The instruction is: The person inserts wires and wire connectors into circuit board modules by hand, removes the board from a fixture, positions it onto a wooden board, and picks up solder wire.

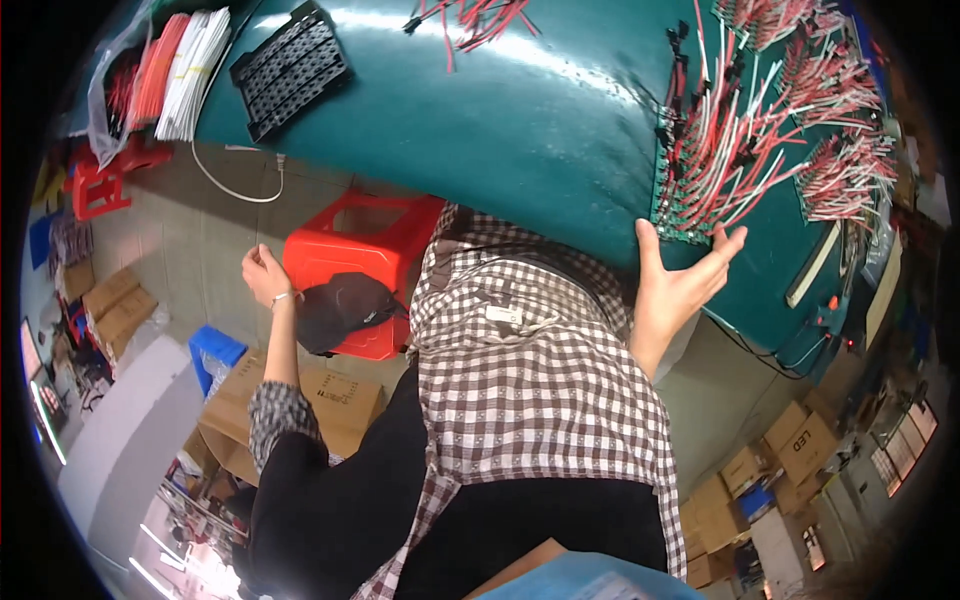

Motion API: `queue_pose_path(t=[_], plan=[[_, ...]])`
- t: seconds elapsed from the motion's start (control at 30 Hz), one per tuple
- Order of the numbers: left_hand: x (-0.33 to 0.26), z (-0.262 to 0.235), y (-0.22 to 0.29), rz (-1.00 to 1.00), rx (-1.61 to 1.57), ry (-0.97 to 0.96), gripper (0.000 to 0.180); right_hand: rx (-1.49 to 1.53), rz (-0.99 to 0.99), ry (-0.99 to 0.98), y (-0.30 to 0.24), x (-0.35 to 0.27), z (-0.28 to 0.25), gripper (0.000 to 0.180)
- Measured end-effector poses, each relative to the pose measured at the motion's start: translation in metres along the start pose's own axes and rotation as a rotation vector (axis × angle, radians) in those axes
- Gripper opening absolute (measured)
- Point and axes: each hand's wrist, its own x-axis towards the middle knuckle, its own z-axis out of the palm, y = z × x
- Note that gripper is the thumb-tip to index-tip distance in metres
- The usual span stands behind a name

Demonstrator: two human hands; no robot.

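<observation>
My right hand (684, 285) is at the table's near edge, thumb and fingers spread wide on either side of the near end of a green circuit board panel (662, 200). Whether the fingertips touch the panel is hard to tell. Rows of red and white wires (715, 150) with black connectors stand up from it. My left hand (266, 276) hangs off the table beside a red plastic stool (350, 235), fingers loosely bent and nothing visible in them. A black cap (345, 312) lies against the stool, near that wrist.
More wired boards (848, 175) crowd the table's right end. On the green tabletop (500, 130) are a black slotted tray (293, 72), bundled white wires (192, 75) and loose red wires (485, 22). A white cable (235, 195) dangles over the edge. Cardboard boxes (340, 400) stand behind the stool.
</observation>
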Motion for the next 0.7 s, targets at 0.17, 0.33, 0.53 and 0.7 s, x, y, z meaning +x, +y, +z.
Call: queue_pose_path(t=[0.17, 0.33, 0.53, 0.7], plan=[[0.02, 0.014, -0.118, -0.841, -0.502, -0.601, 0.095, -0.016, 0.021, -0.034, -0.002, -0.001, 0.0, 0.116], [0.01, 0.018, -0.137, -0.831, -0.296, -0.579, 0.097, -0.02, 0.03, -0.013, 0.004, -0.002, 0.002, 0.114], [0.022, 0.064, -0.119, -0.766, -0.067, -0.55, 0.1, -0.007, 0.034, 0.0, 0.005, 0.0, -0.004, 0.113], [0.026, 0.062, -0.138, -0.554, 0.096, -0.649, 0.103, 0.014, 0.081, -0.016, 0.004, 0.001, 0.001, 0.115]])
